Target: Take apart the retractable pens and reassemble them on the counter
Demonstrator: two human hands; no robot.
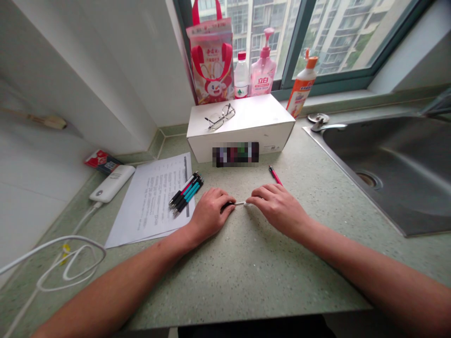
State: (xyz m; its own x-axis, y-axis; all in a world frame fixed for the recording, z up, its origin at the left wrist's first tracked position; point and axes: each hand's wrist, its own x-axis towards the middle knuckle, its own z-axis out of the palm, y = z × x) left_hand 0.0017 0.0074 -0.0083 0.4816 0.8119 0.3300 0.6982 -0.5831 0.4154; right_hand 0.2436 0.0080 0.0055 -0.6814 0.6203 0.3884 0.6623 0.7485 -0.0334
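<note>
**Left hand [210, 212] and right hand [278, 205] meet at a thin rod [240, 203]**

Over the speckled green table [253, 277], the left fingers grip a dark piece [227, 205] — the pale rod bridges it and the right fingertips. Just beyond the right hand lies a red pen [275, 175]. Beside the left hand, a cluster of pens [185, 193] rests on printed sheets [148, 195], near a white power bank [112, 184] with its cable [82, 220]. Farther back, eyeglasses [217, 124] sit on a white box [260, 115] — behind it stand a red-handled bag [212, 87] and a pink pump bottle [262, 72]. A metal sink [416, 150] occupies the right.
</note>
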